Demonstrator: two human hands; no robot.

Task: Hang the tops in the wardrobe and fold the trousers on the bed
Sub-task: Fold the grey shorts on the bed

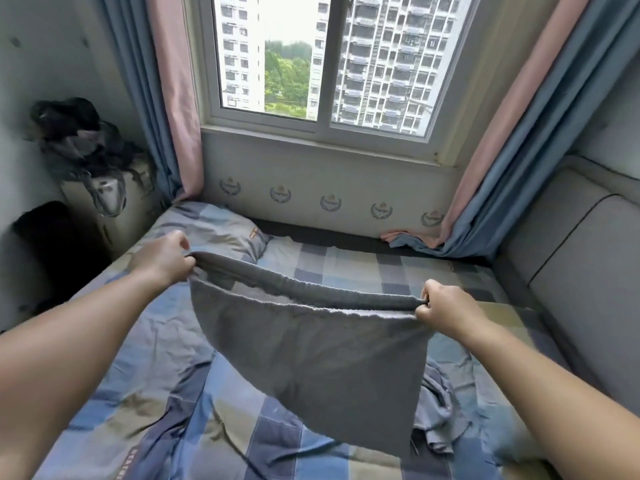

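A person is holding grey trousers (311, 344) stretched by the waistband above the bed (166, 393), the left hand (166, 259) and right hand (441, 308) each pinching one end, the grip clamped on fabric. Folding is judged barely begun; the cloth is hanging unfolded. A crumpled blue garment (440, 407) is lying just beside (perhaps waiting its turn). No wardrobe is showing. A pillow (211, 228) and a heaped suitcase (114, 199) are sitting beyond.
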